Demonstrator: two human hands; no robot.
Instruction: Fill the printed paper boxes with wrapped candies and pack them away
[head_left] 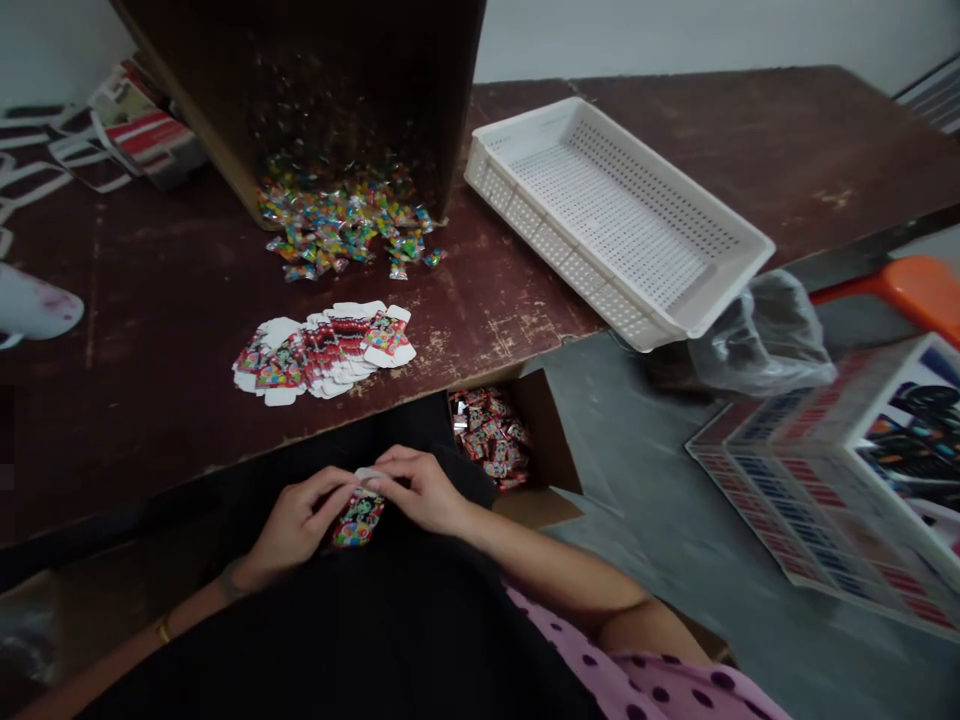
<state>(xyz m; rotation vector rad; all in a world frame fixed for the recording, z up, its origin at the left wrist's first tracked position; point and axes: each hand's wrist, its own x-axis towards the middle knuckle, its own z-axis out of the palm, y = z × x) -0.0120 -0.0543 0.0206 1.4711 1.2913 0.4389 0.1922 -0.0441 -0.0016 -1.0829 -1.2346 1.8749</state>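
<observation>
Above my lap, my left hand (309,512) and my right hand (421,490) pinch the white top end of a small printed candy box (358,520). Its colourful face hangs below my fingers. On the table edge in front of me lies a fanned row of flat printed boxes (322,350) with white flaps. Behind them, wrapped candies (337,230) spill from a large cardboard box (202,130) tipped on its side. Below the table edge, to the right of my hands, an open carton (553,430) holds many small filled printed boxes (491,435).
A white perforated plastic basket (622,210) overhangs the brown table's (172,300) right edge. A white mug (37,303) lies at the left, near white strap-like loops (90,160). On the right are a plastic bag (776,330), an orange dustpan-like object (919,285) and a striped box (817,490).
</observation>
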